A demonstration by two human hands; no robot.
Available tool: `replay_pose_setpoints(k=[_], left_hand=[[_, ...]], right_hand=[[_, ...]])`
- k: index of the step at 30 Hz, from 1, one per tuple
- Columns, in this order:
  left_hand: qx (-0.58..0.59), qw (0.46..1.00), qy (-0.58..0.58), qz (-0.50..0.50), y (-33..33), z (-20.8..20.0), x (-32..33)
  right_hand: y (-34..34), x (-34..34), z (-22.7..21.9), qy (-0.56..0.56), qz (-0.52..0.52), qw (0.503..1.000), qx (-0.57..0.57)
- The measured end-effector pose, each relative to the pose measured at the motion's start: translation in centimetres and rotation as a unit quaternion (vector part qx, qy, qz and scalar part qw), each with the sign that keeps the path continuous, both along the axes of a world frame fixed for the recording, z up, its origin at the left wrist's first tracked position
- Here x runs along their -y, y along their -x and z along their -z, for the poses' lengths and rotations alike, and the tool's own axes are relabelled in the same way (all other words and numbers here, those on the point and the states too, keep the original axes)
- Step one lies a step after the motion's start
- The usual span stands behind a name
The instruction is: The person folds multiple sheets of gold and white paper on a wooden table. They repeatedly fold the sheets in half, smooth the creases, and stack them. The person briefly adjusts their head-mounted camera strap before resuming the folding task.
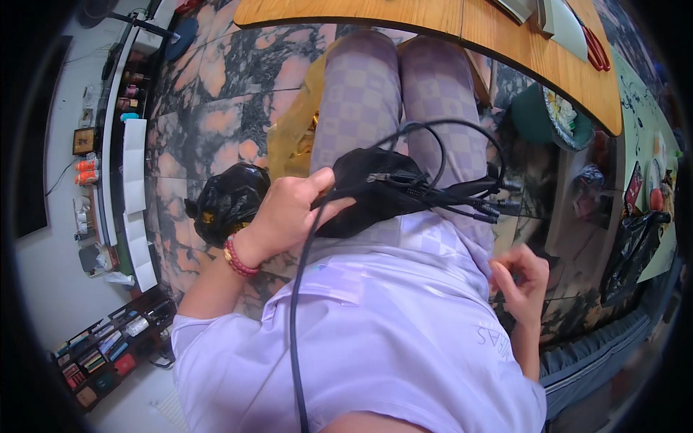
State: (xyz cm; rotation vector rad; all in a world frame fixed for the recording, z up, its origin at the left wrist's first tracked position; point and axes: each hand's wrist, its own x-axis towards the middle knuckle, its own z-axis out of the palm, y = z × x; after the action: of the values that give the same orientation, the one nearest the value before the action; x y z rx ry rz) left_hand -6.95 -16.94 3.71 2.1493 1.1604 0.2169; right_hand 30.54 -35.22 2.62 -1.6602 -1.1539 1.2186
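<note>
My left hand (285, 213) pinches a black cable (297, 317) between thumb and fingers, at the left side of my lap. From there the cable runs down over my shirt to the lower edge. Under and beside the fingers, a soft black pouch (354, 216) lies across my thighs. A bundle of black cables with plugs (476, 202) rests on it and reaches right, and some loops arch over my knees. A small metal-ended connector (379, 177) shows on the pouch. Apart from the bundle, my right hand (523, 278) hovers by my right hip, fingers curled, with nothing visible in them.
A wooden table (433, 18) stands in front of my knees, with red-handled scissors (596, 50) on it. Below its right end is a green bin (534, 115). A knotted black plastic bag (229, 202) and a yellow bag (289, 137) sit on the marbled floor at left.
</note>
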Motion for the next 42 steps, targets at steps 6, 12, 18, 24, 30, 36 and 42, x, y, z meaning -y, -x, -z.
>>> replay_pose_setpoints(k=[6,12,18,24,30,36,42], left_hand=[[0.099,0.949,0.279,-0.106,2.9,-2.4,-0.5],[-0.025,0.923,0.33,-0.196,8.8,-3.8,4.4],[-0.071,0.871,0.425,-0.235,9.4,-6.6,9.1],[-0.161,0.787,0.555,-0.214,11.7,-6.5,9.5],[-0.368,0.753,0.538,-0.09,15.6,-6.6,12.8],[-0.34,0.769,0.523,-0.14,15.0,-6.9,14.5],[-0.322,0.785,0.501,-0.171,14.7,-7.1,15.0]], right_hand=[[-5.5,13.0,9.7,0.458,-0.107,0.882,-0.024],[-1.0,13.1,21.6,0.419,-0.218,0.872,0.127],[2.5,7.2,26.8,0.379,-0.21,0.884,0.173],[4.5,7.1,28.4,0.383,-0.186,0.888,0.171],[5.5,8.2,29.0,0.386,-0.192,0.89,0.152],[5.7,9.4,28.5,0.392,-0.201,0.886,0.145],[5.4,11.4,27.2,0.405,-0.217,0.878,0.136]])
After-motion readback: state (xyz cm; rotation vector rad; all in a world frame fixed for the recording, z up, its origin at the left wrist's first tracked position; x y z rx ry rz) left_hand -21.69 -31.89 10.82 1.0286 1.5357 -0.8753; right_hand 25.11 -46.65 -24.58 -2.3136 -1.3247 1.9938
